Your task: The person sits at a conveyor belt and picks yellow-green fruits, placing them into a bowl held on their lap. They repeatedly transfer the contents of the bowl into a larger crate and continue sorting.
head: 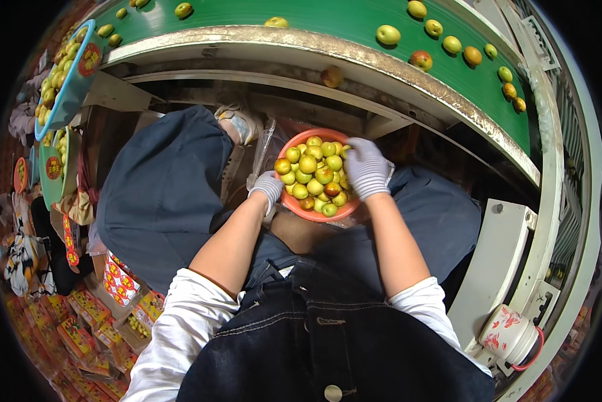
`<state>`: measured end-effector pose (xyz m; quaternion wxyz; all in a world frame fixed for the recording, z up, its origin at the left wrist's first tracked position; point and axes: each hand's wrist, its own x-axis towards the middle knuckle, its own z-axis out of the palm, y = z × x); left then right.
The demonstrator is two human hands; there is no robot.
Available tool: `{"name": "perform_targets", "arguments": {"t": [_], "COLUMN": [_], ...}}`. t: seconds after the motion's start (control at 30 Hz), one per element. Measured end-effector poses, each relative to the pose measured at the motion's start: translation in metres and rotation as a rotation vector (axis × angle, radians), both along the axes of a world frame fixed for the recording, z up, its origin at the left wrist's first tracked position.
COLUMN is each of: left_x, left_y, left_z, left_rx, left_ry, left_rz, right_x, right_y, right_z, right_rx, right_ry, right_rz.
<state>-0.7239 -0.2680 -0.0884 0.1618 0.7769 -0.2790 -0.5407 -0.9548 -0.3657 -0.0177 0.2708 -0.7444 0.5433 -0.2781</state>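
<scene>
An orange-red plastic basin (317, 216), heaped with green and brown-blotched jujubes (308, 165), sits between my knees. My left hand (267, 187), in a grey-white knit glove, grips the basin's left rim. At the right rim is my right hand (367, 166), gloved the same way, with its fingers over the edge of the fruit. Those fingertips are blurred and touch or cover a green jujube; whether they hold it cannot be told. Clear plastic film (263, 151) shows around and under the basin.
A green conveyor belt (321, 15) carrying scattered jujubes curves ahead, behind a worn metal edge (291, 36). At left stand a blue basin (74, 95) and a green basin (49, 186) of fruit. Printed packages (79, 341) cover the lower left floor. A lidded white container (507, 334) is at right.
</scene>
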Motion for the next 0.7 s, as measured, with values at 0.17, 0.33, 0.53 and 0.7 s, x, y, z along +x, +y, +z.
{"name": "perform_targets", "arguments": {"t": [0.17, 0.33, 0.53, 0.7], "left_x": [0.001, -0.008, -0.002, 0.019], "left_y": [-0.009, -0.018, -0.018, -0.015], "left_z": [0.001, 0.039, 0.037, -0.036], "left_rx": [-0.271, -0.253, -0.315, -0.310], "left_ry": [-0.330, -0.211, -0.156, -0.063], "left_rz": [-0.163, -0.178, -0.172, 0.015], "right_x": [-0.066, -0.062, -0.064, -0.051], "right_y": [-0.001, 0.026, 0.030, 0.040], "right_z": [-0.043, -0.054, -0.065, -0.066], "right_rx": [0.659, 0.718, 0.695, 1.200], "right_ry": [0.609, 0.533, 0.537, -0.030], "right_rz": [0.123, 0.185, 0.170, -0.262]}}
